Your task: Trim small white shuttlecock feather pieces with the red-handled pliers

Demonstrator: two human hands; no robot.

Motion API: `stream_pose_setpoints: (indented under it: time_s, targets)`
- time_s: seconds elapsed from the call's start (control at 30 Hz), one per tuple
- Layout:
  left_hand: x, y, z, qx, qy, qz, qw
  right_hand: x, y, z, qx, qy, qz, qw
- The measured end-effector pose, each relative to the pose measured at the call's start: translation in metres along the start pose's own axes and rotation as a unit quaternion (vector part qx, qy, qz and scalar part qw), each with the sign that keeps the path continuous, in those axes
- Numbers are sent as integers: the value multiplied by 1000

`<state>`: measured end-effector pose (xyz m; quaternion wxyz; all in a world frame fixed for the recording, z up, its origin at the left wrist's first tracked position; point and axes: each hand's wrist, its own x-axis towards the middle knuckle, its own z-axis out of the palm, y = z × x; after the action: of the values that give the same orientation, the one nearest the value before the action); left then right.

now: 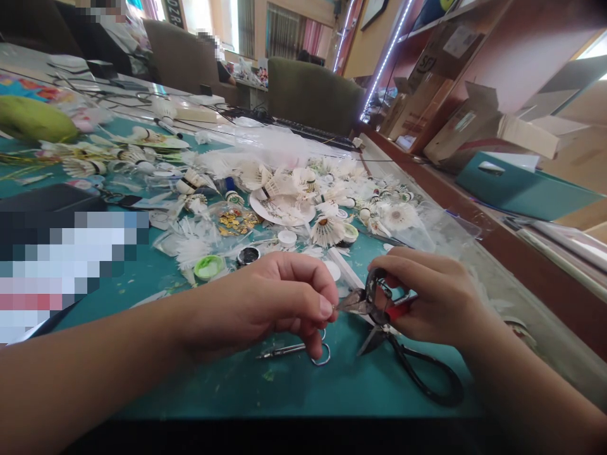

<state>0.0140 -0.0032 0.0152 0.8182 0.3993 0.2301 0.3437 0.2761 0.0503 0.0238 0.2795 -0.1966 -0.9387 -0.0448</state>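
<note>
Left hand: the bare left hand [251, 306] is nearly closed; its fingertips [326, 308] pinch together on something too small to tell.
Right hand: the bare right hand [429, 297] is curled shut around small steel pliers with red grips [367, 302].
Relation: the long axis of the pliers lies sideways, and their steel nose points left, almost touching the left fingertips.
Near the hands: a thin silver split ring [322, 357] sits just under the left fingers (if it is held, I cannot tell). Black-handled steel scissors [417, 373] lie under the right hand.
Rest: white feather shuttlecocks [327, 230] lie scattered on the teal table mat [294, 392].
</note>
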Motion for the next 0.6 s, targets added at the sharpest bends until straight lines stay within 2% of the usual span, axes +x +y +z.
stream_pose_setpoints:
  time_s: [0.43,0.6]
  targets:
    - [-1,6,-2,57,-4,-23,998,6,-1,0,80,-42,-4,996]
    - [-1,6,0,61,-4,-26,998,6,-2,1,82,-45,-4,996]
